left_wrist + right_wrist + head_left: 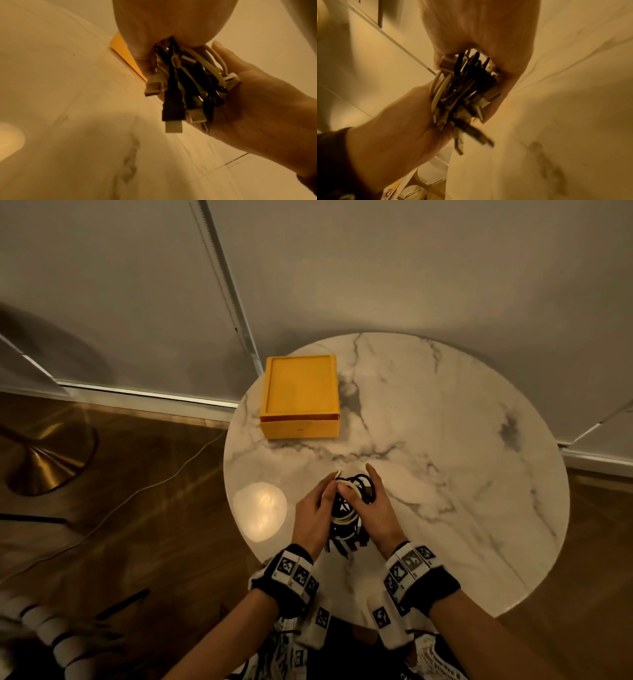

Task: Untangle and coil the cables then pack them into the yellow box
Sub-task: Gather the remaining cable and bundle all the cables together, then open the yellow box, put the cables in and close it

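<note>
both hands are together over the near part of the round white marble-patterned table top [445, 412]. left hand [310, 517] and right hand [376, 510] cup a mixed bundle of black and white cables [347, 508] between the palms, fingers curled round it from either side. bundle appears lifted just off the table; contact underneath cannot be told.

left wrist view: several plug ends hang loose below the bundle, among them a black usb plug with a metal tip [173, 116]. white loops sit against the right palm. the two-sided hold probably keeps the loops from springing open while the lot is gathered.

the yellow rectangular cardboard box [299, 395] sits at the far left of the table, well apart from the hands. whether it is open or lidded cannot be told for certain. judgement: cables not yet packed; whether each is separately coiled is unclear, since black and white strands overlap. dangling plugs could snag.

off-table: a brass dome-shaped lamp base [44, 453] on the wooden floor.
</note>
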### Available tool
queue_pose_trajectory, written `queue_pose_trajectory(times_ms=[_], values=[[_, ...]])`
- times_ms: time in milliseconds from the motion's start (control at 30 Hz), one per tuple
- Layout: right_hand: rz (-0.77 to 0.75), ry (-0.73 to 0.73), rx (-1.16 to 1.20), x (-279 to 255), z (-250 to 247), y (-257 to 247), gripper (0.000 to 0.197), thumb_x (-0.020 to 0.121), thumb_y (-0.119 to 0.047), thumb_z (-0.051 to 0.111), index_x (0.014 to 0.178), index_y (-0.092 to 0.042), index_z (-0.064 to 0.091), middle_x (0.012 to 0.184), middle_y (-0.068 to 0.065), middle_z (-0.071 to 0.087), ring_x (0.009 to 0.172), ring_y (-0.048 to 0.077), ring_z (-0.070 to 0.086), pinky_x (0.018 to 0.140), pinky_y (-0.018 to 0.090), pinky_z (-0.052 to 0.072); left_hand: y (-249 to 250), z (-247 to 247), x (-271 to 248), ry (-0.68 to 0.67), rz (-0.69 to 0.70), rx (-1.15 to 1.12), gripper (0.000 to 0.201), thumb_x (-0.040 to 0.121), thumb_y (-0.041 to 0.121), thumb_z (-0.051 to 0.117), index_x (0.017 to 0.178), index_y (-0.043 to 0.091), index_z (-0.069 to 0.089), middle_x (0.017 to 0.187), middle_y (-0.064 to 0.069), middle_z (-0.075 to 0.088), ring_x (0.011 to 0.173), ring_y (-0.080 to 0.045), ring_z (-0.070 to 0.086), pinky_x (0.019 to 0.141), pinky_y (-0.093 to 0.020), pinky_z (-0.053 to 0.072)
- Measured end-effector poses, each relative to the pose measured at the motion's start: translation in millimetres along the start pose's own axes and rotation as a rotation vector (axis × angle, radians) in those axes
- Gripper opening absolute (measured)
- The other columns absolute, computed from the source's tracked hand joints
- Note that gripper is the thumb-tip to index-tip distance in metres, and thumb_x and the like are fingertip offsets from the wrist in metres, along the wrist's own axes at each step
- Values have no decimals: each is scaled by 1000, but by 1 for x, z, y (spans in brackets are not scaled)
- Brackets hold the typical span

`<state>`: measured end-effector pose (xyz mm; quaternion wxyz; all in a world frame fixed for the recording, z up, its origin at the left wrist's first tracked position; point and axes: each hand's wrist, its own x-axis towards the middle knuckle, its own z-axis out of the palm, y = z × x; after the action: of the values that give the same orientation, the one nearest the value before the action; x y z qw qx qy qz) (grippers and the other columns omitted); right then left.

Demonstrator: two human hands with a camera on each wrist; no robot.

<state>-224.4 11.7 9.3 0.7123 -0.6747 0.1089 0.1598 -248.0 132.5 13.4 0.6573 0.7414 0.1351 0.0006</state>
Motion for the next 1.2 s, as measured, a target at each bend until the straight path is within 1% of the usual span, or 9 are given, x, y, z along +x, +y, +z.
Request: queue_pose_trajectory(times_ms=[100,233,333,400,500,567,733,900,1200], values=[[-16,6,76,6,10,0,88,69,-46,75,145,-31,33,125,-6,57,112,9,59,92,25,49,4,3,5,6,32,-10,26,102,29,42,120,35,60,118,10,64,112,1,58,94,-18,47],[-91,-4,-13,15,18,-7,39,81,-35,73,116,-26,59,110,-6,69,105,14,66,87,26,52,7,0,14,-5,30,-41,30,103,33,37,128,41,52,123,8,62,114,-1,58,98,-24,47],[-117,-23,-22,21,14,-10,64,84,-33,72,140,-29,40,123,-15,57,112,8,59,98,29,47,11,-9,21,-99,26,-65,31,103,36,35,130,36,50,119,15,62,111,6,58,95,-19,47],[-99,-3,-33,26,7,-8,80,84,-35,71,149,-27,25,128,-12,52,117,10,54,102,32,45,14,-14,30,-183,-26,-78,29,102,34,39,126,30,55,119,8,65,110,0,61,93,-20,48],[-30,64,9,30,-2,2,52,84,-30,72,128,-15,51,120,4,64,108,18,63,89,29,53,21,-17,46,-328,-138,95,21,100,36,44,112,33,62,113,-5,69,97,-17,66,76,-34,54],[20,126,37,29,-12,11,39,83,-27,73,117,-14,56,113,6,66,103,18,64,84,27,53,26,-20,59,-425,-143,314,28,99,40,46,118,26,62,119,-5,66,100,-19,63,78,-38,54],[133,191,-4,27,-48,34,25,84,-26,72,103,-19,57,106,4,65,96,17,62,89,34,48,43,-32,118,-230,197,831,37,94,22,58,128,9,55,130,-12,56,114,-28,53,93,-35,40],[163,123,-106,34,-66,50,55,81,-34,75,125,-8,54,118,8,63,109,23,61,90,33,48,36,-35,162,-235,219,1228,46,88,22,56,132,11,50,137,-11,46,125,-33,37,102,-44,37],[156,87,-45,32,-68,52,56,81,-32,75,128,-10,52,123,8,62,111,22,59,92,32,48,18,-27,156,-166,264,1164,35,85,18,62,120,18,54,119,-4,59,112,-29,47,90,-43,40]])
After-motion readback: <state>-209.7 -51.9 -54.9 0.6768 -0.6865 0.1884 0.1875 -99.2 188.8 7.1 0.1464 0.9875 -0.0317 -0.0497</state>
